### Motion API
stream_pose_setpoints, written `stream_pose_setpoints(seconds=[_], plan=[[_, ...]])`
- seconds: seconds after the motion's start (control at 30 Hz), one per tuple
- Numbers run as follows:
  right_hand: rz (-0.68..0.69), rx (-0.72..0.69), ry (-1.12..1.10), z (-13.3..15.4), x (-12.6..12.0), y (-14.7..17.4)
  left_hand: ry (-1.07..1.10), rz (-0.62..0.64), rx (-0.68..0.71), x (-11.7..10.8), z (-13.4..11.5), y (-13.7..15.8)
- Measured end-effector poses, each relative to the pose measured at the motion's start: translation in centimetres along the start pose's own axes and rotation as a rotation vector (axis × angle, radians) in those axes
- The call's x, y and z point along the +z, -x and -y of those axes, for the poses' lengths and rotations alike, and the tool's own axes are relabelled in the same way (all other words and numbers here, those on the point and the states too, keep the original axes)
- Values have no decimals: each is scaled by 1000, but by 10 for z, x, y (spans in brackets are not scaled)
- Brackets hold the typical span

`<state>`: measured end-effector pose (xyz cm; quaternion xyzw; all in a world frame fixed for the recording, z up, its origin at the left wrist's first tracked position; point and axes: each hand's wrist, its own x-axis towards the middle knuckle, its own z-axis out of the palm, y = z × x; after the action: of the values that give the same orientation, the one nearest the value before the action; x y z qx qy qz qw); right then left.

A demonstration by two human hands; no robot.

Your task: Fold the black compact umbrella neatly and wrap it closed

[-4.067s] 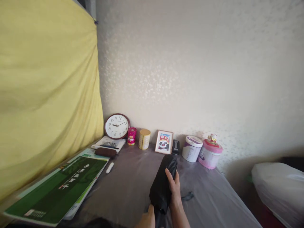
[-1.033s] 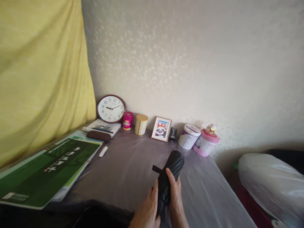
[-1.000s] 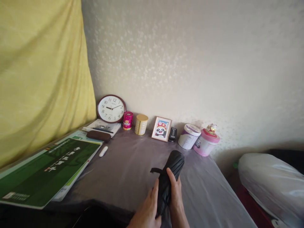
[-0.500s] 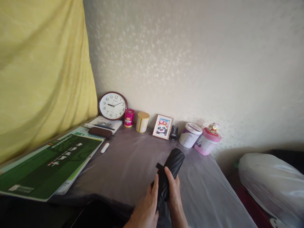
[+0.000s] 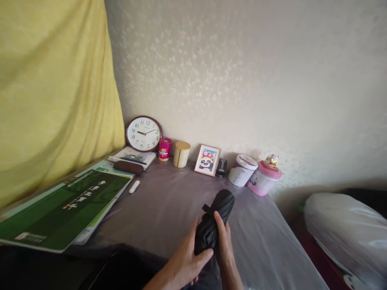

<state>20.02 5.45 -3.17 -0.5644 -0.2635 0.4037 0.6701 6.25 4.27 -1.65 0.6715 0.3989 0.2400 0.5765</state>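
A folded black umbrella [image 5: 215,221] is held tilted above the near part of the table, its far end pointing up and to the right. A short strap end [image 5: 206,208] sticks out on its left side. My left hand [image 5: 189,251] is closed around the lower left of the umbrella, with the thumb across its near end. On the other side my right hand [image 5: 223,241] grips it, thumb lying along the folded cloth. Some fingers of both hands are hidden behind the umbrella.
Along the wall stand a clock [image 5: 144,134], a pink tin [image 5: 165,149], a yellow tin [image 5: 182,154], a picture frame [image 5: 207,160], a white tub [image 5: 242,170] and a pink tub [image 5: 264,179]. A green book [image 5: 66,209], brown case [image 5: 128,167] and white stick [image 5: 134,186] lie left.
My left hand has shifted down and left on the umbrella, its thumb now over the near end. My right hand has slid slightly, and the umbrella has turned a little.
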Motion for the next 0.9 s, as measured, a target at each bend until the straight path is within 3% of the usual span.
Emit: stream_pose_setpoints(seconds=[0.07,0.13,0.3,0.4,0.63,0.9], plan=[[-18,-82,180,3,-5,-1,-209,-131,122,0,10,-3],[-18,-151,364,2,-11,-3,-378,-183,161,-1,18,-5],[-74,-287,677,-20,-27,-12,-663,-154,42,1,25,-4],[-15,-420,796,-32,-35,-15,-787,-131,14,3,26,-3],[251,-601,659,-26,-43,-13,-919,-111,6,7,27,-1],[481,-437,513,-7,-56,7,-1011,-129,45,12,32,0]])
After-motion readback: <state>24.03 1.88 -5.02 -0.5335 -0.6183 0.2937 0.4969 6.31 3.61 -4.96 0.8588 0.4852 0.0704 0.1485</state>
